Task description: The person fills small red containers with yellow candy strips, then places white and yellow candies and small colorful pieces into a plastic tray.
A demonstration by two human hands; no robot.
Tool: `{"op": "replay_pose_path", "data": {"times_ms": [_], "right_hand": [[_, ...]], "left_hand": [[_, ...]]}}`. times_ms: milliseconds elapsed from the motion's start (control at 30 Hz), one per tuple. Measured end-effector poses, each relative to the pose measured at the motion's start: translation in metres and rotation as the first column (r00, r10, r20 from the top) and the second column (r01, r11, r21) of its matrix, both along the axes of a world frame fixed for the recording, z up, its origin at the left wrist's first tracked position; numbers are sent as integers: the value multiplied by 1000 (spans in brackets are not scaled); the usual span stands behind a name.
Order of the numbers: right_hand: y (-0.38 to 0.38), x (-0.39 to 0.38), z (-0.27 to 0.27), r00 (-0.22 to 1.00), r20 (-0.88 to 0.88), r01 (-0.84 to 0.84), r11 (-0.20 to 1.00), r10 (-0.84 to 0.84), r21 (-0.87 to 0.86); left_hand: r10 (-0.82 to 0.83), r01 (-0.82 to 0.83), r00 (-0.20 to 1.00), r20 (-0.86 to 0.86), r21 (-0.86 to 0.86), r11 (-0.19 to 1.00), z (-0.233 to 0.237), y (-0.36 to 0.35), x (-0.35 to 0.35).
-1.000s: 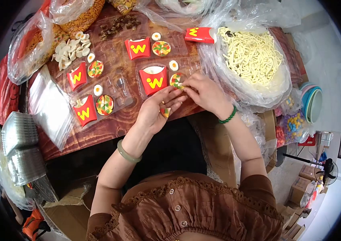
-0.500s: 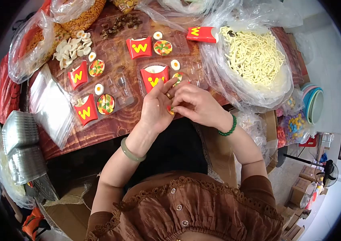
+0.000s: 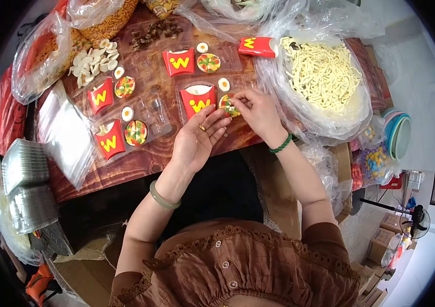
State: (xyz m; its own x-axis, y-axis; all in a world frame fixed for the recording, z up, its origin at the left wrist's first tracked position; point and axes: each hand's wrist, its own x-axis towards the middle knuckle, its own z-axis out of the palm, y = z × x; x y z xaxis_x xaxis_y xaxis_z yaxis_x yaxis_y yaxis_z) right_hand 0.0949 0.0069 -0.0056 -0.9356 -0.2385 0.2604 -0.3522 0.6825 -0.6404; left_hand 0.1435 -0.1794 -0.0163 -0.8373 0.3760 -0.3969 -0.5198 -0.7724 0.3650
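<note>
My right hand (image 3: 256,108) pinches a small pizza-slice candy against the round candy pizza (image 3: 226,104) in the nearest clear plastic tray (image 3: 238,87). That tray also holds a red fries box (image 3: 198,101) with a yellow W and a fried-egg candy (image 3: 223,84). My left hand (image 3: 197,139) lies palm up just below the tray, fingers apart, with a ring on one finger and nothing in the palm. Its fingertips nearly touch the right hand.
Three more filled trays lie on the wooden table: one behind (image 3: 179,61) and two to the left (image 3: 99,95), (image 3: 110,140). A big bag of pale strip candies (image 3: 322,71) sits at the right. Egg candies (image 3: 92,61), a loose red box (image 3: 257,46), clear bags (image 3: 64,133) and stacked empty trays (image 3: 25,169) surround them.
My right hand took a pizza slice from my left palm and carried it up to the tray's pizza. The left palm opened and is now empty.
</note>
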Motion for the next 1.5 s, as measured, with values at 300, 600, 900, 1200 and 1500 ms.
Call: {"op": "replay_pose_path", "data": {"times_ms": [300, 600, 900, 1200, 1500], "right_hand": [[11, -2, 0, 999, 32, -22, 998, 21, 60], [8, 3, 0, 993, 51, 98, 992, -102, 78], [1, -3, 6, 999, 26, 43, 989, -47, 145], [6, 4, -3, 996, -17, 90, 990, -89, 106], [2, 9, -4, 997, -75, -10, 982, 24, 190]], "left_hand": [[-21, 21, 1000, 12, -35, 999, -2, 1, 0], [-35, 35, 999, -11, -21, 999, -2, 0, 1], [-37, 36, 999, -19, -39, 999, -3, 3, 1], [-50, 49, 998, -25, -37, 998, -3, 1, 1], [-42, 40, 998, -43, -53, 998, -4, 2, 3]]}}
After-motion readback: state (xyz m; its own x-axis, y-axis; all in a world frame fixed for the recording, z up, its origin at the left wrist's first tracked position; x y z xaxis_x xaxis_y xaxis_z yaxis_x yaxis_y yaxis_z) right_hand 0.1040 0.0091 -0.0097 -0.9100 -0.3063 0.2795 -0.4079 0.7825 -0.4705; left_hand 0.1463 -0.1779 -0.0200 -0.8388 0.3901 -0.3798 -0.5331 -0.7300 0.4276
